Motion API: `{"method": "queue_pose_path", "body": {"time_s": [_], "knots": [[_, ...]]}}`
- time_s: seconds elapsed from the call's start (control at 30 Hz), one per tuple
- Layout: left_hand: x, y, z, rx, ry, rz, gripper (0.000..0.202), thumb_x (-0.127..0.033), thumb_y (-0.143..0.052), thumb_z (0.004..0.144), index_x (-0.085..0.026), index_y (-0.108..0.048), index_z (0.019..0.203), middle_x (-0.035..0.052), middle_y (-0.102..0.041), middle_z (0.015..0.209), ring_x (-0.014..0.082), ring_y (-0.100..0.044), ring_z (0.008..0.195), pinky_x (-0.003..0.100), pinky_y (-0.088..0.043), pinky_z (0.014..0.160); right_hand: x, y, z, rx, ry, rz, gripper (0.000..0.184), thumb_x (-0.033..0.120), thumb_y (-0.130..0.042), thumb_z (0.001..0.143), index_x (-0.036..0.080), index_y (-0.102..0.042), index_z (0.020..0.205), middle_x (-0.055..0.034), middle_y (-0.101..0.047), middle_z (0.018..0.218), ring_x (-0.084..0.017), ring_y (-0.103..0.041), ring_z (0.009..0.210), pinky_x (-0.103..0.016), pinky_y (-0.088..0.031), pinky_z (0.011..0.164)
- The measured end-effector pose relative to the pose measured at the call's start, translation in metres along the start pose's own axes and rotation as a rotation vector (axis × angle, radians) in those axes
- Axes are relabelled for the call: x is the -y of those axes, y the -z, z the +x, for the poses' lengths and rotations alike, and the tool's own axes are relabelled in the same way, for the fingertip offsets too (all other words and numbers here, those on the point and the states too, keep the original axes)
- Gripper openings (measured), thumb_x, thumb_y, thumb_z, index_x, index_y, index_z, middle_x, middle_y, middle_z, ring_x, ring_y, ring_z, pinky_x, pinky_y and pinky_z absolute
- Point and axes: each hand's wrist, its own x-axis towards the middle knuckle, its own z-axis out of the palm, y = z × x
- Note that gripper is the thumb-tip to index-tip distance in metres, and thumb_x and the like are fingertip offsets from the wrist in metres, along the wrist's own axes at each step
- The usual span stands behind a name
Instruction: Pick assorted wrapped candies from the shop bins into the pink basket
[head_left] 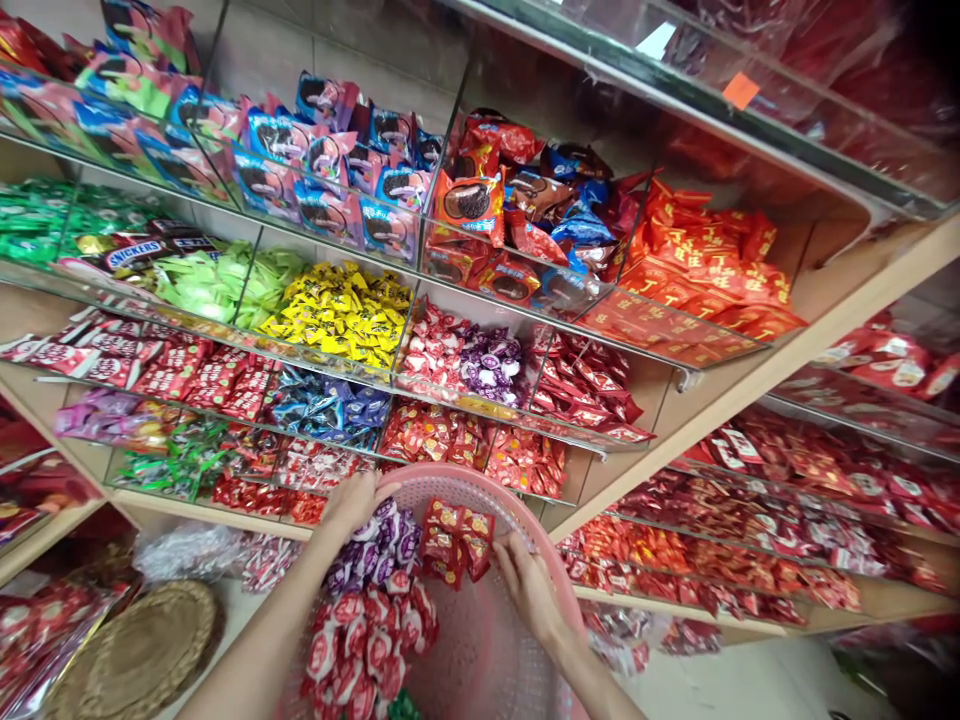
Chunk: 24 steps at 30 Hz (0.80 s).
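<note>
A pink plastic basket (480,640) is held up in front of candy shelves. My left hand (352,503) grips its far left rim, fingers curled over the edge. My right hand (525,585) rests at the right rim, fingers bent toward a bunch of small red candy packets (456,540) lying in the basket; whether it holds them I cannot tell. Also in the basket are purple wrapped candies (382,555) and red-and-white wrapped candies (371,640).
Tiered glass-fronted shelves (420,385) hold sorted candy: yellow wrapped sweets (337,315), green ones (202,285), blue biscuit packs (330,170), red packets (697,270). A wooden divider (750,380) separates more red candy on the right. A woven tray (142,650) lies lower left.
</note>
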Motion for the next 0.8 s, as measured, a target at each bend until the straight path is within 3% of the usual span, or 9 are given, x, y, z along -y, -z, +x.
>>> {"method": "queue_pose_path", "body": {"time_s": [0.13,0.5,0.8], "knots": [[-0.001,0.0,0.0,-0.019,0.011,0.008,0.059,-0.063,-0.023,0.08,-0.018,-0.059,0.086,0.0135,-0.067,0.088,0.027,-0.062,0.085,0.033,-0.044,0.068,-0.001,-0.003,0.007,0.097,0.054,-0.132,0.022,0.032,-0.035,0.088,0.021,-0.051,0.079,0.0028,-0.056,0.061,-0.01,-0.049,0.049,-0.02,-0.035,0.049],[0.006,-0.009,0.003,-0.039,-0.007,0.013,0.065,-0.068,-0.02,0.077,-0.018,-0.059,0.087,0.0137,-0.066,0.089,0.0291,-0.062,0.085,0.036,-0.044,0.069,-0.011,-0.039,0.036,0.271,0.164,-0.348,0.024,0.03,-0.026,0.091,0.021,-0.047,0.086,0.0011,-0.06,0.072,-0.012,-0.054,0.056,-0.022,-0.027,0.051],[0.007,-0.011,0.004,-0.029,-0.018,-0.011,0.059,-0.066,-0.023,0.079,-0.019,-0.058,0.088,0.0128,-0.066,0.09,0.026,-0.061,0.088,0.034,-0.043,0.072,-0.011,-0.033,0.033,0.334,0.12,-0.608,0.018,0.021,-0.033,0.088,0.021,-0.052,0.086,-0.0004,-0.063,0.077,-0.011,-0.055,0.053,-0.024,-0.022,0.047]]}}
